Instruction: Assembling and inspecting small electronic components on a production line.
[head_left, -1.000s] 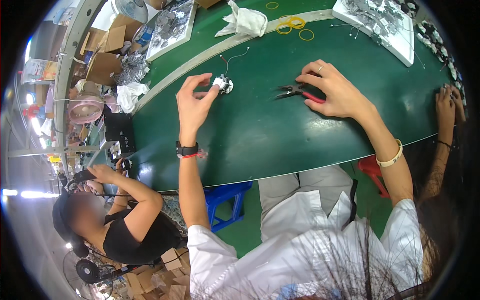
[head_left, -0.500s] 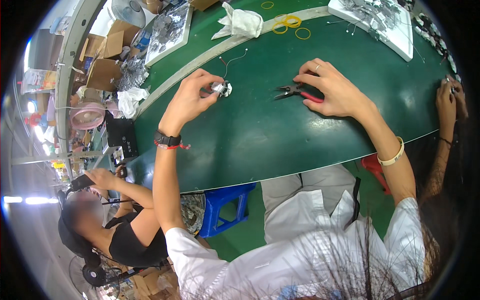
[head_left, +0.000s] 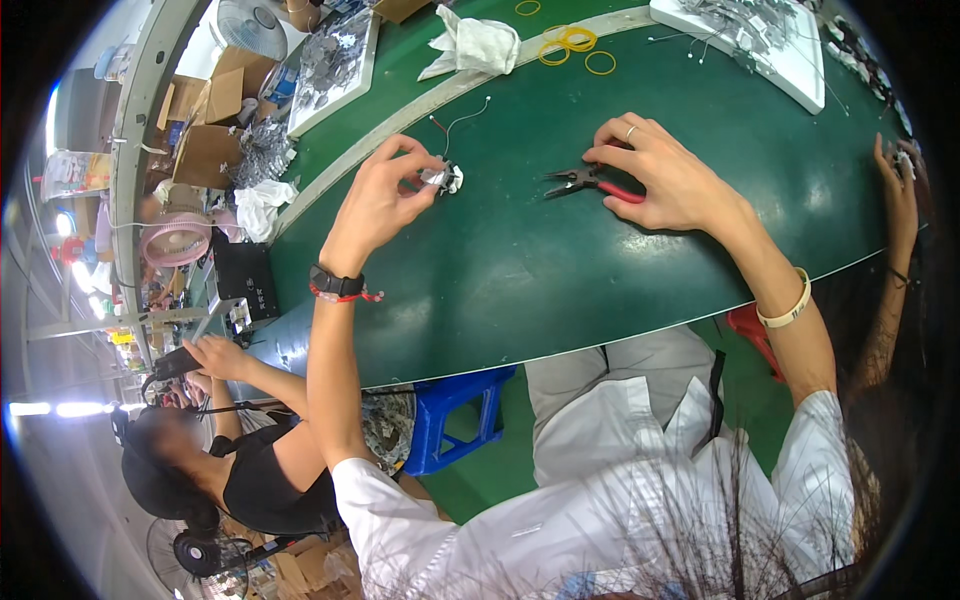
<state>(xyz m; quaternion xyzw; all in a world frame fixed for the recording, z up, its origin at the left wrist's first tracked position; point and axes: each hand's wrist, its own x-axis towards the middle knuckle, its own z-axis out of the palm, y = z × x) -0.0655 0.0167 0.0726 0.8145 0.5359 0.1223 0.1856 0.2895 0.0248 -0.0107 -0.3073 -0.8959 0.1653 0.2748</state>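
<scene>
On the left side of the green table, my left hand [head_left: 385, 195] pinches a small white and metal part [head_left: 453, 179] between thumb and fingers. A thin wire [head_left: 455, 125] with a small light-coloured tip runs from the part onto the tabletop. To the right, my right hand [head_left: 660, 180] is closed around red-handled pliers [head_left: 622, 192]. Their dark jaws [head_left: 570, 182] point left toward the part, parted at the tips and well apart from it. Some of the grip is hidden behind my fingers.
Yellow rubber bands [head_left: 575, 42] and a crumpled white cloth [head_left: 472, 48] lie at the back. White trays of metal pieces stand back left [head_left: 366, 72] and back right [head_left: 812, 92]. Co-workers sit on both sides; a blue stool [head_left: 425, 430] is below the table edge.
My hands keep nearly the same pose, with the part and the pliers still held. The right co-worker's hand has opened out somewhat. The left co-worker's raised hand has shifted slightly.
</scene>
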